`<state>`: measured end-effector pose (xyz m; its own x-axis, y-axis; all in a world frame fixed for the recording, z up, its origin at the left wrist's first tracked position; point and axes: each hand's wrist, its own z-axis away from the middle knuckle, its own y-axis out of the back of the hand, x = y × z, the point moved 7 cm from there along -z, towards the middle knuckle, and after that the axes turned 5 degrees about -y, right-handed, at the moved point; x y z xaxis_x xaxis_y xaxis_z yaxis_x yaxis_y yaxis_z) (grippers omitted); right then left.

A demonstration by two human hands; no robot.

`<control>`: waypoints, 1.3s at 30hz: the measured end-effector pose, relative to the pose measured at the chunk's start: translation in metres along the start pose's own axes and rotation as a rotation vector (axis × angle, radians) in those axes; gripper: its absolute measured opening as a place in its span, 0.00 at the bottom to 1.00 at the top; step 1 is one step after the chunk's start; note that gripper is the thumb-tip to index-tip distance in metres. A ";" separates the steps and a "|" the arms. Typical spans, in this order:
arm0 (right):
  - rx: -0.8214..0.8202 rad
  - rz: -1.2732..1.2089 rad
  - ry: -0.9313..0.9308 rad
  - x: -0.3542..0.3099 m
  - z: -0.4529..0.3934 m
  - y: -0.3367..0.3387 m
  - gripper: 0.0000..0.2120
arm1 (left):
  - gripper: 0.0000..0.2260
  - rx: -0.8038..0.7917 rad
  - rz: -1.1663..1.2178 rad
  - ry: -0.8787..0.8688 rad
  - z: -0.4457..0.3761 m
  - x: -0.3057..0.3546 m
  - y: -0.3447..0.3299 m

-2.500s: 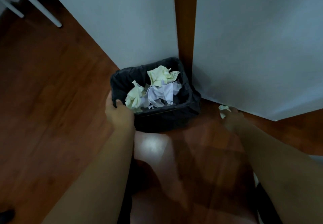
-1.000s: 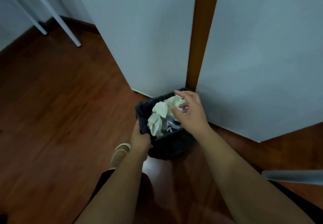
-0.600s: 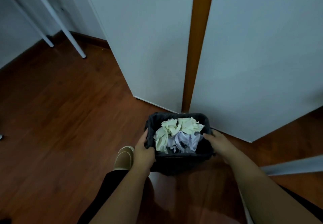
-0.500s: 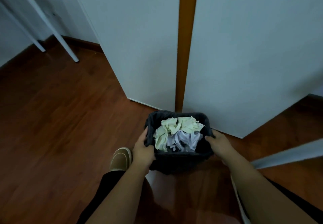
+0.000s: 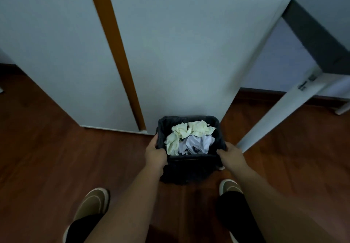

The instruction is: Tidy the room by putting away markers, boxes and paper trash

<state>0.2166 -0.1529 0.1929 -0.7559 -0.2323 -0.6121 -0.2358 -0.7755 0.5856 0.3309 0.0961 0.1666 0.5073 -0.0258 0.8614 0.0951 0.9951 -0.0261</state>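
Bin (image 5: 189,168) observed in the lower centre of the frame: a small dark container lined with a black bag, held between both hands above the wooden floor (image 5: 47,157). Left hand (image 5: 155,155) gripped the left rim, thumb curled over the edge and fingers wrapped round the outer wall. Right hand (image 5: 231,155) gripped the right rim, fingers curled round the bag at the corner. Both forearms ran up from the bottom edge of the frame to the bin.

Contents: crumpled paper (image 5: 189,138) filled the bin nearly to the rim. Pale yellow pieces lay toward the upper and left part of the opening; white pieces lay toward the lower right part.

Surroundings: two white panels (image 5: 180,43) stood directly behind the bin, occupying the upper half of the frame, with an orange-brown strip (image 5: 117,53) running diagonally between them. A white table leg (image 5: 284,113) slanted down from the right edge to the floor just right of the bin, and a dark rail met it at the upper right. Two tan shoes were visible on the floor, the left shoe (image 5: 91,203) at lower left, the right shoe (image 5: 229,186) just below the right hand, each topped by dark trouser fabric.
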 end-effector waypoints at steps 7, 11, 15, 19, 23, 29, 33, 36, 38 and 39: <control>-0.129 -0.345 -0.317 0.033 -0.005 0.003 0.12 | 0.26 -0.064 -0.167 0.000 -0.026 -0.011 -0.040; -0.009 -0.512 -0.316 0.042 -0.013 0.002 0.04 | 0.28 -0.072 -0.118 0.036 -0.031 -0.010 -0.049; 0.076 -0.720 -0.392 0.050 -0.015 0.005 0.03 | 0.32 -0.086 -0.101 0.061 -0.028 -0.008 -0.063; 0.076 -0.893 -0.418 0.060 -0.022 0.004 0.20 | 0.33 -0.091 -0.071 0.089 -0.024 -0.012 -0.071; 0.120 -0.891 -0.407 0.072 -0.026 0.009 0.20 | 0.35 -0.122 -0.049 0.102 -0.023 -0.016 -0.082; 0.117 -0.898 -0.373 0.081 -0.023 0.012 0.19 | 0.35 -0.137 -0.044 0.087 -0.028 -0.020 -0.085; 0.095 -0.854 -0.391 0.086 -0.008 0.015 0.20 | 0.34 -0.207 -0.081 0.062 -0.031 -0.021 -0.082; 0.059 -0.768 -0.396 0.089 0.006 0.025 0.08 | 0.27 -0.223 -0.251 0.012 -0.027 -0.019 -0.069; 0.028 -0.722 -0.402 0.094 0.013 0.032 0.03 | 0.26 -0.146 -0.477 -0.097 -0.019 -0.012 -0.052; 0.011 -0.711 -0.394 0.095 0.018 0.035 0.03 | 0.25 -0.093 -0.542 -0.151 -0.008 -0.012 -0.039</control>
<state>0.1254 -0.1919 0.1646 -0.5819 0.5389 -0.6090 -0.7450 -0.6535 0.1336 0.3281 0.0564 0.1533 0.2373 -0.5098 0.8269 0.3861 0.8306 0.4013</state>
